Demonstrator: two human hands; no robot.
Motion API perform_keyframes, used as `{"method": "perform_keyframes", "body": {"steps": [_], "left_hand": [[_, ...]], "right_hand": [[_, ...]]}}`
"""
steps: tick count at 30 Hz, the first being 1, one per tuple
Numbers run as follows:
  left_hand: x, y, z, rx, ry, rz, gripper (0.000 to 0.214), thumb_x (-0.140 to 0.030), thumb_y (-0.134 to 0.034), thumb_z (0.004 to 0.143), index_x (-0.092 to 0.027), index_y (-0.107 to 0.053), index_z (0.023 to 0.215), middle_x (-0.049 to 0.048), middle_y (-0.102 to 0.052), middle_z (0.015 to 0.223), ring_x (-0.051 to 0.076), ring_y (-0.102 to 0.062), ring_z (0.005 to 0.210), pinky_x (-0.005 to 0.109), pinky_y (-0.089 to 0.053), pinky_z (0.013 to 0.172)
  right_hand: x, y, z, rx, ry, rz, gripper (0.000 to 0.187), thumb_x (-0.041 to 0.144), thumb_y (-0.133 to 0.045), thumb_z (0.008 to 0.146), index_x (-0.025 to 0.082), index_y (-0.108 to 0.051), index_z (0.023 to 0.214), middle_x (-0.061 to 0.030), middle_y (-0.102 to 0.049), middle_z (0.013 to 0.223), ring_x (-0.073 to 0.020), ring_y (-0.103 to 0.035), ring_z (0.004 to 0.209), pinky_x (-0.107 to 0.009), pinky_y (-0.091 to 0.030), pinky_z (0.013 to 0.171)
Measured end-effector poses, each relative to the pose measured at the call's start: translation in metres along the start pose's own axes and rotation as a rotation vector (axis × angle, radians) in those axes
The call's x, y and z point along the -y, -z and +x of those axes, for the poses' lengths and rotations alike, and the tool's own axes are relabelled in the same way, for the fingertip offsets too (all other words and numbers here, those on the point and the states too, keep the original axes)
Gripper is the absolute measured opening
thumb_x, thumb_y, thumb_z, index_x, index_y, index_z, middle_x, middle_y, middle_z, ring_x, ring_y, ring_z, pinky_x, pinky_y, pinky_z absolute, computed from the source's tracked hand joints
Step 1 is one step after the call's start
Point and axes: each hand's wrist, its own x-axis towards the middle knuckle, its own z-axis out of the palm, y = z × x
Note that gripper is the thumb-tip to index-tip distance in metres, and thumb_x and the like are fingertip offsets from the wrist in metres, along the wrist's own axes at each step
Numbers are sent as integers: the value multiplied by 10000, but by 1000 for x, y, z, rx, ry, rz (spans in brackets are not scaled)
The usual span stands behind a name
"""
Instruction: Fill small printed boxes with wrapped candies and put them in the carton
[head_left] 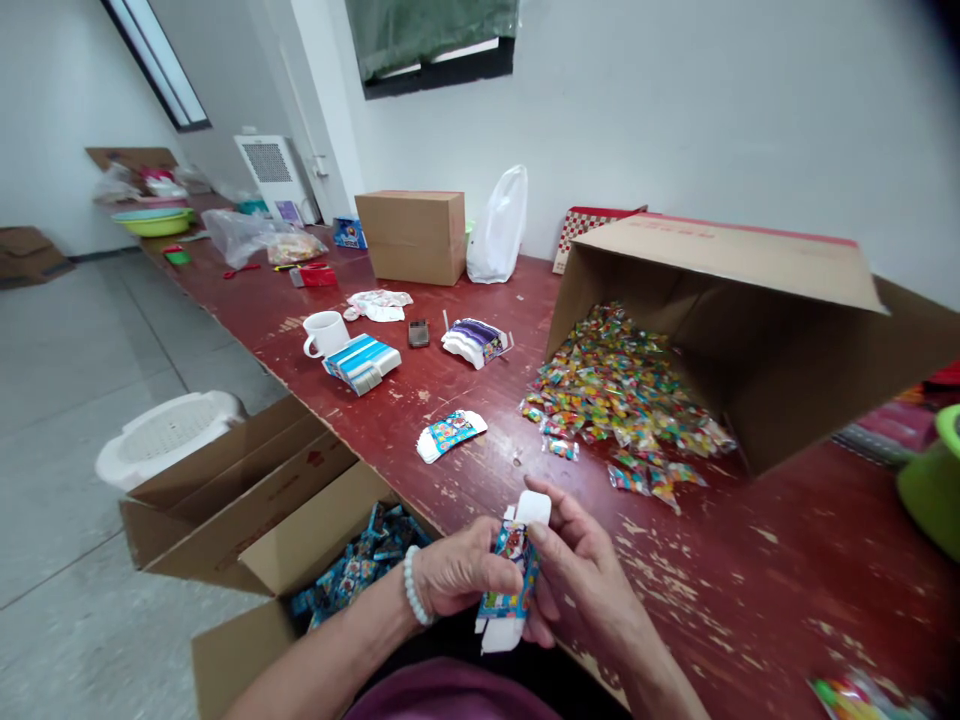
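Both hands are closed on one small printed box (514, 580), at bottom centre of frame, just over the near edge of the table (750, 580).
Left hand (456, 578) pinches the box's left side, thumb across the printed face. Right hand (581, 570) holds the right side, thumb near the upper flap. The hands are close together with the box between them, and both touch it, so neither is nearer.
Box long axis: near upright, top leaning slightly right. One white flap stands open at the top and another hangs at the bottom.
Candy pile (619, 395) lies up and right of the hands, well apart, spilling from a tipped cardboard box (750, 260). Flat box blank (451, 435) lies above the hands. Open carton (300, 540) at lower left, beside the left wrist, holds more small boxes.
Hidden: the box's back face, and whether anything is inside it — cannot tell.
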Motion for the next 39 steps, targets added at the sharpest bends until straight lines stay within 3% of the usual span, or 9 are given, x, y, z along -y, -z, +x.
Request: {"method": "perform_keyframes", "body": {"steps": [6,10,12,14,16,19,24,28,39], "left_hand": [[-6,-10,-2,-169,-91,52,429,-410,-828,618,-89,-709,878,86,-722,738,177,-676,595,261,-545,583],[-6,-11,-1,-116,-46,103,470,-473,-811,645,-73,-702,867,98,-711,713,165,-659,575,238,-518,556],[-5,-11,0,-90,-45,101,519,-511,-819,625,-71,-702,875,90,-701,691,152,-650,576,222,-509,561],[-3,-12,1,-94,-63,67,578,-554,-815,606,-73,-696,904,88,-697,685,157,-654,586,226,-515,573],[0,-12,2,-106,-71,20,642,-612,-776,620,-74,-683,959,97,-698,688,168,-653,568,243,-522,555],[3,-11,2,-186,-90,-11,666,-628,-726,674,-96,-648,1067,69,-685,673,157,-631,526,242,-512,517],[-3,-8,-2,-203,-86,167,637,-638,-728,662,-106,-650,1003,11,-612,634,106,-562,505,204,-455,514],[-11,-7,-7,-162,-41,368,567,-669,-646,727,-119,-634,867,4,-565,637,93,-519,542,199,-405,544],[-17,-3,-7,-77,40,545,590,-697,-589,755,-142,-612,954,-25,-537,604,93,-479,523,200,-338,513]], "right_hand": [[-18,3,-2,102,-6,-33,405,457,-719,803,202,-645,1110,-28,-674,845,-157,-626,687,-259,-520,612],[-21,4,-3,105,-44,-107,426,463,-675,838,212,-599,1173,6,-635,723,-133,-580,544,-247,-490,510],[-18,4,-3,-36,80,-210,472,422,-681,834,235,-537,1243,-35,-658,893,-172,-632,697,-285,-529,605],[-13,5,-3,-257,318,-409,504,360,-688,824,249,-497,1277,-86,-606,1119,-213,-621,898,-337,-534,734],[-6,6,-5,-389,569,-677,422,299,-666,832,245,-534,1230,-101,-560,1171,-232,-581,974,-371,-510,793],[2,6,-10,-274,765,-991,240,212,-610,865,237,-594,1103,-74,-589,1056,-230,-560,969,-377,-472,828],[8,-1,-16,-118,704,-1084,240,149,-541,878,210,-558,1109,-76,-585,1048,-221,-560,968,-342,-468,815],[13,1,-16,-27,589,-1036,154,142,-530,873,218,-562,1003,-42,-577,958,-181,-569,811,-285,-464,697],[20,13,-20,25,458,-961,137,110,-544,856,235,-573,907,27,-602,829,-126,-554,670,-227,-423,631]]}}
